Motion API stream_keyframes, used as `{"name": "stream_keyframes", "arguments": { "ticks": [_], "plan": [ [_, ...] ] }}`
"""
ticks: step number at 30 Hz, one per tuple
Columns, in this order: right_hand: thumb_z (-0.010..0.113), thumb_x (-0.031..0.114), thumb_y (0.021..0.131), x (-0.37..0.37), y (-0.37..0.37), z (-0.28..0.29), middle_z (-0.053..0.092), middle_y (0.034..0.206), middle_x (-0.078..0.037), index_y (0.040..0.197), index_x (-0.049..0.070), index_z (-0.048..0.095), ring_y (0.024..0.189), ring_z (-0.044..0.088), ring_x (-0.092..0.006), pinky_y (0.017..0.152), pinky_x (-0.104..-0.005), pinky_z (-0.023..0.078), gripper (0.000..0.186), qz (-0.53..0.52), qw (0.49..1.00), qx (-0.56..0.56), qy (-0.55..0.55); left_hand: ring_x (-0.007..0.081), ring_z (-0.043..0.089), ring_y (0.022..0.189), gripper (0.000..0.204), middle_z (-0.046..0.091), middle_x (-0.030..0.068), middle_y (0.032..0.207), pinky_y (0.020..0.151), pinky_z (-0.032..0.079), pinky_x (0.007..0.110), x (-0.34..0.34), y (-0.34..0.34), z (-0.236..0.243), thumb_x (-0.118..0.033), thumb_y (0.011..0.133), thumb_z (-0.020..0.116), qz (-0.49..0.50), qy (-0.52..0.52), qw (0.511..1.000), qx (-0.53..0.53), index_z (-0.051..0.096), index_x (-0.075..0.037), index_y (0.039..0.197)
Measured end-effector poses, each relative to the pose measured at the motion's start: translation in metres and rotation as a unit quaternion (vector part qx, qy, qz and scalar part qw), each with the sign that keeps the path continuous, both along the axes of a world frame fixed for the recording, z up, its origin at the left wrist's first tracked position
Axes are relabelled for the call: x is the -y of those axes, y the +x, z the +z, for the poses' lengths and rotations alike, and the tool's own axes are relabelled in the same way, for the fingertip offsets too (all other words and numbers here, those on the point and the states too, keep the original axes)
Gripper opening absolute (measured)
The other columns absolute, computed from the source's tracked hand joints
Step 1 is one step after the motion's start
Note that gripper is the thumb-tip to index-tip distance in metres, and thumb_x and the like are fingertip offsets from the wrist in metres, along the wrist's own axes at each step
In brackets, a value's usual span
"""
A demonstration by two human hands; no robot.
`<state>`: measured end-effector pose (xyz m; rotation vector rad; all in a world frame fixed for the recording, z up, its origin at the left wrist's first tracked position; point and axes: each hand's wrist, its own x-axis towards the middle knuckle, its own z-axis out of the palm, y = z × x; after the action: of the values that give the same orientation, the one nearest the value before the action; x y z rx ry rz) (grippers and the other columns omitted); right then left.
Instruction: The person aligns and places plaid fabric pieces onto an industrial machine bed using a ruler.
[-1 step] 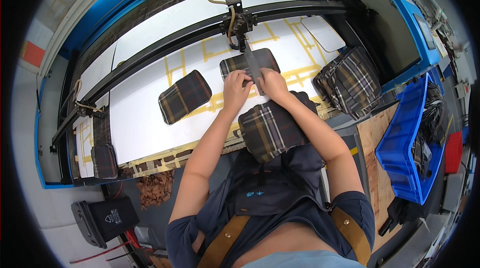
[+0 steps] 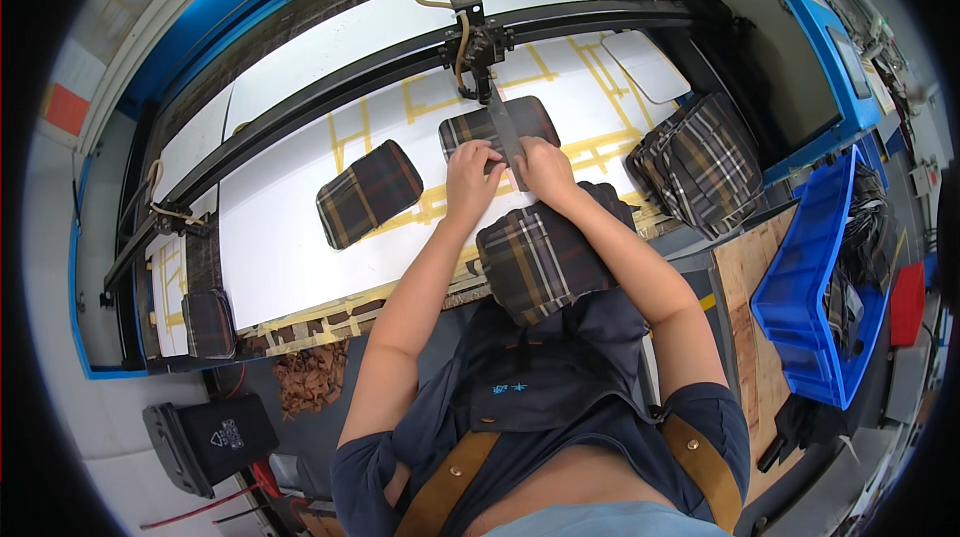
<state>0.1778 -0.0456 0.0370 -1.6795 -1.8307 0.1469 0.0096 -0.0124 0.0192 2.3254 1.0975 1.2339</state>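
Observation:
A dark plaid fabric panel (image 2: 537, 118) with rounded corners lies flat on the white, yellow-taped bed, and a grey metal ruler (image 2: 506, 127) runs across it. My right hand (image 2: 549, 173) is closed at the ruler's right edge, thumb and fingers against it. On the other side, my left hand (image 2: 470, 180) rests at the panel's near edge, its fingers curled and thumb close to the fingertips. What those fingers hold, if anything, is hidden. A stack of plaid panels (image 2: 535, 262) sits at the bed's front edge against my apron, partly under my right forearm.
Above the ruler's far end hangs a black machine head (image 2: 478, 52) on a dark gantry rail (image 2: 350, 87). Another plaid panel (image 2: 370, 194) lies to the left, and a plaid pile (image 2: 700, 165) to the right. A blue bin (image 2: 800, 307) stands at far right, a black bin (image 2: 215, 437) lower left.

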Motion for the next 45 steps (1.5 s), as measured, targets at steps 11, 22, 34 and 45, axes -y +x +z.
{"name": "stream_keyframes", "arguments": {
  "ticks": [11, 22, 34, 45],
  "plan": [
    [0.066, 0.008, 0.082, -0.001, -0.002, -0.008, 0.058, 0.085, -0.017, 0.106, -0.003, 0.067, 0.082, 0.058, -0.0347, 0.073, -0.0433, 0.05, 0.027, 0.011, 0.988, 0.121, 0.097, 0.0355, 0.058, 0.109, 0.015, 0.064, 0.0134, 0.112, 0.096, 0.045, 0.045, -0.004, -0.001, 0.0, -0.003, 0.084, 0.067, -0.005, 0.012, 1.0, -0.011, 0.063, -0.003, 0.098],
    [0.076, 0.02, 0.081, -0.026, 0.052, 0.007, 0.064, 0.1, -0.019, 0.097, 0.0, 0.066, 0.097, 0.063, -0.0383, 0.083, -0.048, 0.05, 0.027, -0.129, 0.99, 0.013, -0.06, 0.0355, 0.045, 0.126, 0.036, 0.053, 0.0165, 0.13, 0.111, 0.031, 0.054, 0.016, 0.003, 0.002, -0.028, 0.091, 0.066, 0.018, 0.036, 0.987, -0.158, 0.067, -0.019, 0.125],
    [0.073, 0.045, 0.082, -0.042, 0.064, 0.017, 0.074, 0.089, -0.014, 0.087, 0.007, 0.075, 0.09, 0.07, -0.0339, 0.085, -0.0473, 0.048, 0.037, -0.145, 0.959, -0.018, -0.245, 0.0357, 0.044, 0.125, 0.034, 0.053, 0.0175, 0.129, 0.11, 0.031, 0.054, 0.017, 0.007, 0.009, -0.028, 0.091, 0.066, 0.016, 0.029, 0.989, -0.145, 0.069, -0.019, 0.123],
    [0.075, 0.034, 0.082, -0.03, 0.056, 0.002, 0.07, 0.088, -0.015, 0.083, 0.005, 0.074, 0.089, 0.067, -0.0345, 0.081, -0.0503, 0.046, 0.029, -0.15, 0.982, 0.037, -0.106, 0.0342, 0.046, 0.123, 0.03, 0.055, 0.0152, 0.126, 0.109, 0.033, 0.053, 0.016, 0.008, 0.005, -0.024, 0.091, 0.064, 0.023, 0.041, 0.99, -0.135, 0.07, -0.019, 0.121]
  ]
}}
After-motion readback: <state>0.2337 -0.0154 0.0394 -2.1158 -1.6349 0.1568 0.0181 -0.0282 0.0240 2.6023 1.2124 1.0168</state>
